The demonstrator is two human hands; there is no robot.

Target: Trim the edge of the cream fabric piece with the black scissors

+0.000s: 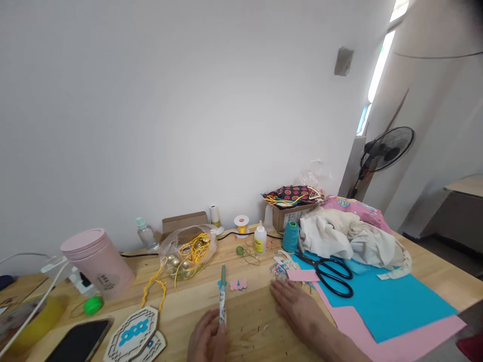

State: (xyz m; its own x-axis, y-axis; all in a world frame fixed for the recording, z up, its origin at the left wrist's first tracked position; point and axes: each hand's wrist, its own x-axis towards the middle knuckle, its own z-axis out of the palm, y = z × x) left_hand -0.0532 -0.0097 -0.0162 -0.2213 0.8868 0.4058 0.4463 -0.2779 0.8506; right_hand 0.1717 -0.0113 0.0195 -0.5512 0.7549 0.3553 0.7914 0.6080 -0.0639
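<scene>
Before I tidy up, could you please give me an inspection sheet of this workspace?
Surface: wooden table, bare patch between the hands; spills, nothing seen.
Job's things: pen beside a pink cut-out; black scissors on a blue sheet, overlapping a pink sheet.
Clutter: phone, pink canister, bag of yellow cord, white fabric.
Hands: left holds the pen; right touches small scraps.
Cables: black cable behind the items; white cable at far left.
Surroundings: pale wall; fan at right.
</scene>
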